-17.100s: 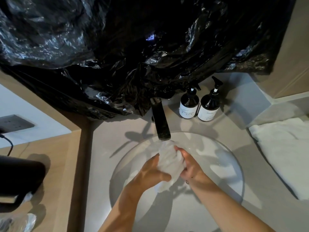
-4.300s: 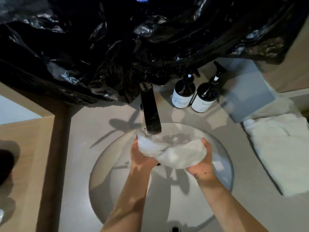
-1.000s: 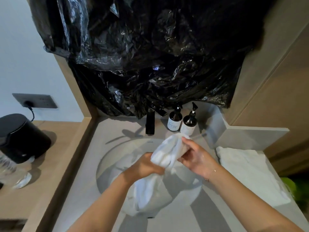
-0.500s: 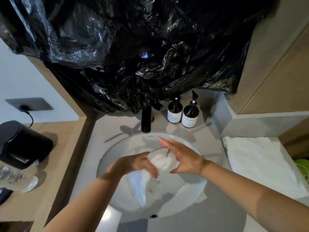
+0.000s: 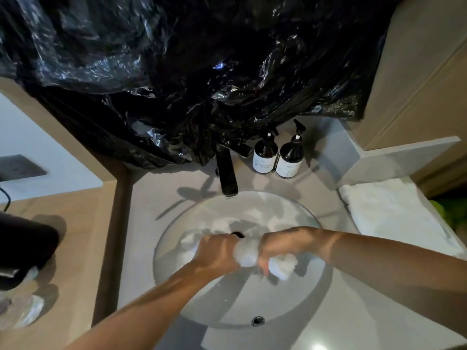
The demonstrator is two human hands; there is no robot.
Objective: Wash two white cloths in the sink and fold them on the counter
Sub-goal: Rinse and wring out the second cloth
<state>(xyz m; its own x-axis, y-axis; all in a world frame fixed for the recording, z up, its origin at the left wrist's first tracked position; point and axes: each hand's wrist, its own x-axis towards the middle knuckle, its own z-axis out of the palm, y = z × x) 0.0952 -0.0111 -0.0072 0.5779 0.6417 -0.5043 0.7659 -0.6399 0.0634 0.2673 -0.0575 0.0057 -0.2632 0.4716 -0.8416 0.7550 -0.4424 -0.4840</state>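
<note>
Cloth point(image 5: 246, 255) number one sits bunched into a tight roll over the sink point(image 5: 298, 215), clamped between both my fists, and the job right now, as I read it, is wringing it out.

Starting at the left: a dark appliance point(image 5: 24, 245) sits on the wooden ledge, well clear of the wet work. My left hand point(image 5: 217, 253) is curled round the left end of the roll, with a loose tail of fabric poking out past my knuckles toward the bowl's far side. Between my fists a short stretch of twisted cloth shows. My right hand point(image 5: 283, 245) grips the other end, and a white nub sticks out below my fingers.

To do this well I would turn the fists in opposite directions, keep the roll low over the bowl so the drips fall inside it, then shift my grip outward and twist again, since the ends hold water longest. I cannot tell whether the faucet point(image 5: 227, 173) is running; it stands behind the bowl, with two pump bottles point(image 5: 278, 157) just to its right.

Further right, on the counter point(image 5: 326, 193), lies a white towel point(image 5: 394, 210), flat and well apart from my hands. I cannot tell if it is the second cloth. Folding has not begun.
</note>
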